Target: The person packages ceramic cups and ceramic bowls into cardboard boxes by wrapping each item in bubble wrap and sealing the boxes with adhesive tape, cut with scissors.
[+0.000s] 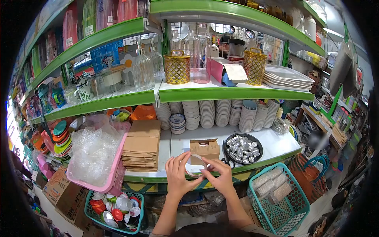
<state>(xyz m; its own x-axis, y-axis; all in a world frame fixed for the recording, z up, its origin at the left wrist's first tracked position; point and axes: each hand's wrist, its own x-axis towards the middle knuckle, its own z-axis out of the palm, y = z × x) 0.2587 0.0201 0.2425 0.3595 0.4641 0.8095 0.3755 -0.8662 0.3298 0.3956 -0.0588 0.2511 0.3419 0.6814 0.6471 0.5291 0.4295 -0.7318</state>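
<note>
Gripping a thin, pale ring [203, 161], left fingers [178, 162] and right fingers [218, 166] curve near brown cardboard [210, 149]

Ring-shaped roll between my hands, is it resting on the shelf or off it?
Off it: the roll is held between the left hand and right hand, before the green shelf edge.
</note>
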